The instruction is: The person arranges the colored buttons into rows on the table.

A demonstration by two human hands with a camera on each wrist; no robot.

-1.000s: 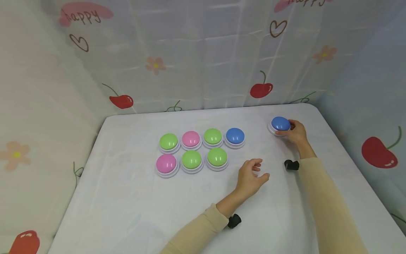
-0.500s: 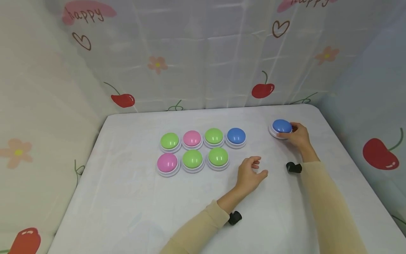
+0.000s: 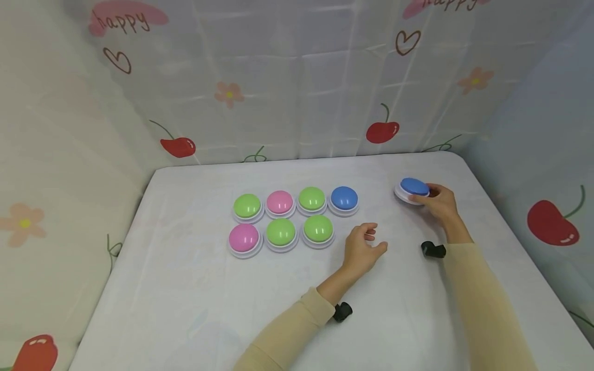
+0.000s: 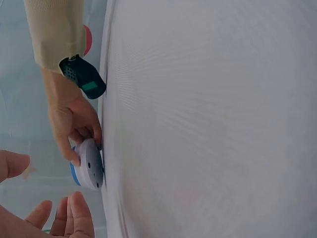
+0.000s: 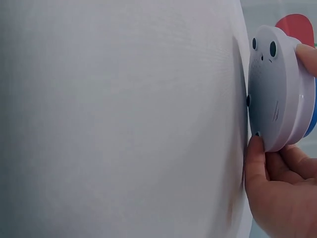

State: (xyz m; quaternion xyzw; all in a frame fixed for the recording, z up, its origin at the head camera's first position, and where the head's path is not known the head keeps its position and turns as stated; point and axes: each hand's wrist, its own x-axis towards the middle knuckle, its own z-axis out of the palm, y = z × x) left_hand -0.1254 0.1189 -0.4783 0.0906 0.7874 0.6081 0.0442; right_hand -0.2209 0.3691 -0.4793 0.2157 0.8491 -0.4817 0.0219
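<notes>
At the right back of the white table, my right hand (image 3: 442,205) grips a blue-domed push button (image 3: 415,186) by its white round base. The button is tilted, and the right wrist view shows its pale underside (image 5: 270,94) with dark round feet. One edge of it is at or close to the cloth; touching or apart I cannot tell. My left hand (image 3: 362,252) hovers nearer the middle, fingers loosely bent and thumb apart, holding nothing. To its left stands a green button (image 3: 318,229), the closest of the grouped ones.
Two rows of push buttons stand close together: another blue one (image 3: 344,199), a light pink one (image 3: 279,202), a darker pink one (image 3: 243,238) and several green ones. A printed curtain (image 3: 297,103) rises behind the white table (image 3: 176,288). A black wrist camera (image 3: 433,250) sits under the right sleeve.
My right hand has moved slightly toward me and to the right with the blue button, which is now more tilted. My left hand has drifted slightly left and away from me.
</notes>
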